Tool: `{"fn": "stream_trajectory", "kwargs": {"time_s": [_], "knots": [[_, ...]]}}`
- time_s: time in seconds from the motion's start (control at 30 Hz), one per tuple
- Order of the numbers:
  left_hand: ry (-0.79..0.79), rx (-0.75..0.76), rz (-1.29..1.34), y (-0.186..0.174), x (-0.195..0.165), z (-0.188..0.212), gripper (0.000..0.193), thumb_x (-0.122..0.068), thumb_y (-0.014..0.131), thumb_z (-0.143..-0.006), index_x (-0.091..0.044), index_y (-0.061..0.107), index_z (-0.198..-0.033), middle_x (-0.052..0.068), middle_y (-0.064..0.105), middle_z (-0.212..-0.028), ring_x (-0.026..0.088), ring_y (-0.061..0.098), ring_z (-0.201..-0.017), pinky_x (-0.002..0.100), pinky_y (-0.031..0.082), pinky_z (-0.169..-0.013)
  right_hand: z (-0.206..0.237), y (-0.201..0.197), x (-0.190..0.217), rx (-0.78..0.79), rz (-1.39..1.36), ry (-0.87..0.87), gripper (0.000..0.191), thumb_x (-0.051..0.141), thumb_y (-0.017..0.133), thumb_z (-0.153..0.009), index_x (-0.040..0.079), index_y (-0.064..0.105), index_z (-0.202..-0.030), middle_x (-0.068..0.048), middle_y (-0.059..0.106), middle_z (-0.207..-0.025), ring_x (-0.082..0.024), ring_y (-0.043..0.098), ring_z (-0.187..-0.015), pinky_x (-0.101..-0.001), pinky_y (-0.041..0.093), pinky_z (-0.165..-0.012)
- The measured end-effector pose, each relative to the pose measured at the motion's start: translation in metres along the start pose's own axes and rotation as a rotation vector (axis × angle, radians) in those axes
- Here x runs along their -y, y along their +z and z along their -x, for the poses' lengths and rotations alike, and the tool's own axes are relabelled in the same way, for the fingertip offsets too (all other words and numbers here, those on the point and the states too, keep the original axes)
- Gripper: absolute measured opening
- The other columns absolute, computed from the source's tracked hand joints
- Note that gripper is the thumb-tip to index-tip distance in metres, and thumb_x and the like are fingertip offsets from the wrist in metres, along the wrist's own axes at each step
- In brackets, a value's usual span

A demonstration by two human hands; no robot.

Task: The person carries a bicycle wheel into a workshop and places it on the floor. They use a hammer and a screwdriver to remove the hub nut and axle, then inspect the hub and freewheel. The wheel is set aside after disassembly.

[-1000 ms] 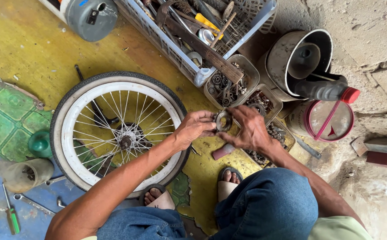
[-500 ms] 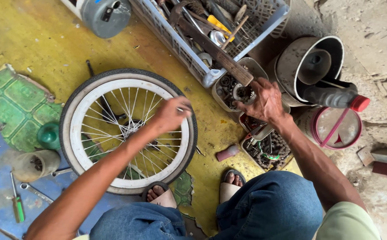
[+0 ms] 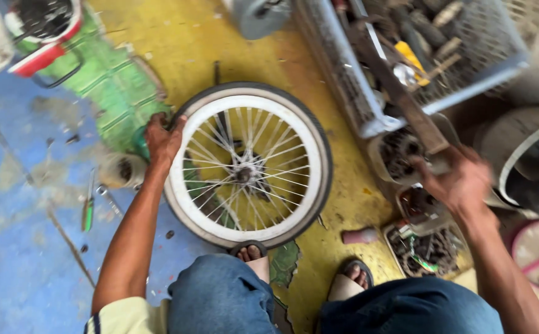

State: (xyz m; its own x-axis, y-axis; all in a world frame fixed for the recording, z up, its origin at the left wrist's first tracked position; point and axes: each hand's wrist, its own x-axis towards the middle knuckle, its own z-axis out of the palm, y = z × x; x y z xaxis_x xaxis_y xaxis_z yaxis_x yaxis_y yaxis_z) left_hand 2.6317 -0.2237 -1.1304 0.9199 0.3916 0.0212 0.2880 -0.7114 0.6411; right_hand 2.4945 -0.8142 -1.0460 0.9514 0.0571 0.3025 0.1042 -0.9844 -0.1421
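Painted concrete floor (image 3: pixel 28 266), blue and yellow. The spoked wheel (image 3: pixel 249 166) lies flat under the left fingers (image 3: pixel 158 127); small parts trays (image 3: pixel 427 250) sit below the right fingers (image 3: pixel 442 167); screwdriver (image 3: pixel 88 207) well left.

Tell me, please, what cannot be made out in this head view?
- Right hand: motion blur hides whether it holds anything.
- Small tubs: contents too blurred and small to tell apart.
- Basket: cut off by the top edge.
- Left hand: palm on the wheel hidden.

White-rimmed spoked wheel (image 3: pixel 249 166) with black tyre, flat on floor.
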Motion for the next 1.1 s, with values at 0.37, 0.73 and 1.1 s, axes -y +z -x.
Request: {"fn": "stream_trajectory", "kwargs": {"time_s": [0.37,0.73,1.1], "knots": [[-0.252,0.307,0.044,-0.014,0.03,0.002,0.074,-0.063,0.08,-0.082,0.002,0.072,-0.116,0.023,0.072,-0.109,0.035,0.071,-0.1,0.047,0.055,-0.086,-0.008,-0.04,0.075,1.055,-0.364,0.039,0.037,0.039,0.067,-0.094,0.018,0.072,-0.124,-0.01,0.081,-0.079,-0.022,0.073,-0.054,-0.0273,0.055,-0.05],[0.058,0.189,0.36,-0.038,-0.004,0.029,0.052,-0.04,0.088,-0.081,-0.001,0.071,-0.11,0.01,0.075,-0.094,0.019,0.07,-0.082,0.034,0.057,-0.074,-0.11,0.007,0.17,0.175,-0.631,-0.728,0.032,0.01,0.07,-0.095,-0.01,0.062,-0.117,-0.03,0.07,-0.106,-0.035,0.07,-0.085,-0.0368,0.061,-0.067],[0.298,0.305,0.336,-0.108,-0.092,0.11,0.049,-0.032,0.094,-0.077,-0.005,0.07,-0.11,0.005,0.076,-0.1,0.016,0.073,-0.088,0.032,0.06,-0.08,-0.147,-0.005,0.161,0.681,-0.561,-0.434,0.057,0.046,0.073,-0.085,-0.002,0.069,-0.117,-0.013,0.073,-0.073,-0.019,0.068,-0.045,-0.0357,0.052,-0.043]]}}
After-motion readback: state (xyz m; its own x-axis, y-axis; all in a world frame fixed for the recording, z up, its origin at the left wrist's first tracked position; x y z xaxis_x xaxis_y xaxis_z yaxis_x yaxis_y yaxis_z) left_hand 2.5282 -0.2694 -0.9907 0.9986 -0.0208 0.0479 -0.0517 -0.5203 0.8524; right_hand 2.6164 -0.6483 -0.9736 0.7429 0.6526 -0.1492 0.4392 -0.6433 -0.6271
